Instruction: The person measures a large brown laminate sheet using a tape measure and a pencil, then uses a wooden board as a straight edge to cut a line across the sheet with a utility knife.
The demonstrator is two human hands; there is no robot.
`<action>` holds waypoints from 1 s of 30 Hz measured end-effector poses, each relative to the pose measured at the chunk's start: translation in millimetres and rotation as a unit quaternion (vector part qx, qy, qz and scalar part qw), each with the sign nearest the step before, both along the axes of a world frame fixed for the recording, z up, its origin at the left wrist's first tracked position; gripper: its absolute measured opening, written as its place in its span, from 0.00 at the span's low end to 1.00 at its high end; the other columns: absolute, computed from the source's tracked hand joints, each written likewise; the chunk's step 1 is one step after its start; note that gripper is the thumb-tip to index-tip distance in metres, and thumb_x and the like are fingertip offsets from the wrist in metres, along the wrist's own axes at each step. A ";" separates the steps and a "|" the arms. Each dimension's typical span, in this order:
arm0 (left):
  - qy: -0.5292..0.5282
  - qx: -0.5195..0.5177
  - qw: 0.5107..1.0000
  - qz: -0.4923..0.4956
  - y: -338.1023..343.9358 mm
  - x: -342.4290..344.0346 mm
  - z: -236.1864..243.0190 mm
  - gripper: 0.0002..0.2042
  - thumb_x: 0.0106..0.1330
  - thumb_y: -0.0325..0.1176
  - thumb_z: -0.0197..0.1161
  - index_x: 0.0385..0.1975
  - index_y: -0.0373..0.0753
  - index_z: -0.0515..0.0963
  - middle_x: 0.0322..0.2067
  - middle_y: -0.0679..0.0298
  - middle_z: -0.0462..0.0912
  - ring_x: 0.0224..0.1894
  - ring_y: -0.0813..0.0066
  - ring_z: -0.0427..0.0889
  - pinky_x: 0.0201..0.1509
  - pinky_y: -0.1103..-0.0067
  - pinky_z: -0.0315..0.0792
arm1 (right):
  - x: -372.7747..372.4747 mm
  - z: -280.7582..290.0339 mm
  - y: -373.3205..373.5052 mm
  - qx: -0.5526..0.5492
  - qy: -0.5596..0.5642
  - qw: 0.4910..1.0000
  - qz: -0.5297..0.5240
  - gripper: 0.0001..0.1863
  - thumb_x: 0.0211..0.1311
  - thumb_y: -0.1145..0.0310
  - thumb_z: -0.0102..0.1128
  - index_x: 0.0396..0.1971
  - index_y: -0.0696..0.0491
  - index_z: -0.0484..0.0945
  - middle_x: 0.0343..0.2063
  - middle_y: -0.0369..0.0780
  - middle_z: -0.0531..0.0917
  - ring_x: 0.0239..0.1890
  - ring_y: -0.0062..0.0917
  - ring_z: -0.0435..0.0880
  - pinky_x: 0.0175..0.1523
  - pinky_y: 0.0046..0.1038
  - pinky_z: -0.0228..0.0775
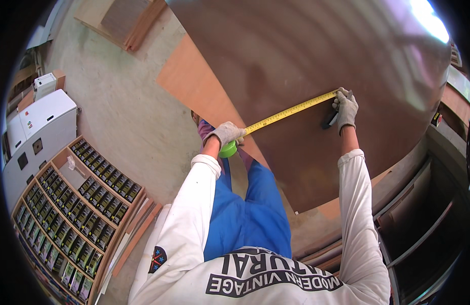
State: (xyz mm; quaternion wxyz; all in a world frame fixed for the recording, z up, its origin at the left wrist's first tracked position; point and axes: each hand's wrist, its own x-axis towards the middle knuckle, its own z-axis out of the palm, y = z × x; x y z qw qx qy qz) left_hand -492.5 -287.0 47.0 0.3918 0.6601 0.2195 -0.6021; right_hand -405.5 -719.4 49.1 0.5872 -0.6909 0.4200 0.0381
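My left hand (223,133), in a pale glove, grips a green tape measure (228,149) near the edge of a large dark brown sheet (306,56). The yellow blade (290,111) stretches up to the right across the sheet to my gloved right hand (346,108), whose fingers are closed on its end along with a slim grey item too small to name. A black object (329,120) is just below that hand; whether I hold it is unclear. A light tan board (199,86) shows along the sheet's left edge, above my left hand.
At upper left, stacked boards (123,20) lie on the concrete floor (118,86). A white machine (47,122) stands at far left, above a wooden rack (67,160) of many small packages, with strips of wood beside it. Dark metal shelving (412,239) is at lower right.
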 end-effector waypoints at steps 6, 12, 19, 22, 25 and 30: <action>-0.059 0.027 0.996 -0.060 -4.1 -2.1 -5.3 0.22 0.70 0.49 0.66 0.34 0.31 0.88 0.29 0.54 0.90 0.32 0.65 0.89 0.39 0.70 0.80 | 0.0 -5.6 -3.8 0.000 0.004 1.000 -0.012 0.12 0.71 0.73 0.66 0.51 0.55 0.84 0.27 0.31 0.81 0.23 0.13 0.78 0.30 0.19 0.76; -0.083 0.030 0.990 -0.108 -1.5 -0.3 -4.0 0.23 0.71 0.51 0.64 0.35 0.33 0.89 0.31 0.54 0.91 0.35 0.63 0.91 0.43 0.69 0.81 | 0.2 -4.8 0.1 -0.001 0.012 1.000 -0.006 0.12 0.71 0.73 0.65 0.52 0.55 0.84 0.28 0.32 0.81 0.23 0.13 0.78 0.30 0.19 0.76; -0.070 0.037 0.993 -0.084 -7.4 4.0 5.5 0.23 0.71 0.50 0.63 0.34 0.31 0.89 0.31 0.52 0.91 0.37 0.60 0.91 0.46 0.68 0.82 | -0.3 -4.4 -4.0 0.000 0.004 1.000 -0.007 0.11 0.71 0.73 0.65 0.51 0.55 0.84 0.28 0.31 0.81 0.23 0.13 0.78 0.29 0.19 0.75; -0.038 0.033 0.997 -0.050 -10.5 4.6 7.1 0.24 0.71 0.51 0.63 0.33 0.31 0.89 0.31 0.52 0.91 0.37 0.60 0.91 0.46 0.68 0.82 | -0.1 -3.9 -5.9 0.008 0.007 1.000 -0.017 0.11 0.71 0.73 0.65 0.50 0.55 0.84 0.28 0.31 0.81 0.23 0.13 0.78 0.29 0.18 0.75; -0.056 0.049 0.996 -0.057 0.1 -4.2 -2.9 0.24 0.72 0.52 0.64 0.33 0.31 0.88 0.31 0.52 0.91 0.37 0.60 0.91 0.46 0.67 0.82 | 1.9 -5.7 4.7 0.020 -0.012 0.999 -0.027 0.10 0.71 0.73 0.65 0.50 0.55 0.84 0.28 0.31 0.81 0.24 0.13 0.78 0.29 0.18 0.75; -0.066 0.039 0.995 -0.063 -4.7 -5.6 -5.6 0.24 0.71 0.52 0.64 0.34 0.32 0.89 0.31 0.53 0.91 0.38 0.60 0.91 0.46 0.67 0.82 | -0.9 -3.0 -3.2 0.002 0.002 1.000 -0.014 0.10 0.71 0.73 0.64 0.50 0.55 0.84 0.29 0.31 0.82 0.24 0.13 0.79 0.30 0.19 0.76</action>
